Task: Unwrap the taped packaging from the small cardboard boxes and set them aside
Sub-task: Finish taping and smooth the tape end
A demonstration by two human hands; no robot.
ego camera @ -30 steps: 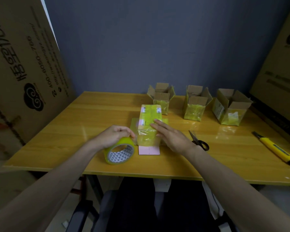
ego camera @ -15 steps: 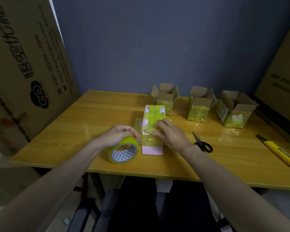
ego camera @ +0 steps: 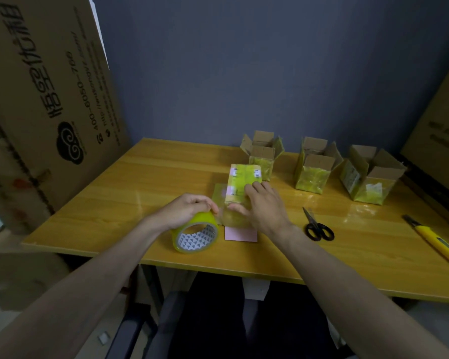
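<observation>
My left hand [ego camera: 186, 209] still gripped the tape roll [ego camera: 195, 235] at the table's [ego camera: 109, 203] front. My right hand [ego camera: 265, 207] had slid forward, fingers flat, pressing the taped box [ego camera: 240, 181] mid-table.

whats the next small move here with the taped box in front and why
Probably lift the right hand off the taped box and take the scissors lying just to its right. The box is closed under yellow tape, and the left hand grips the tape roll beside it, so it looks braced for a cut.
</observation>
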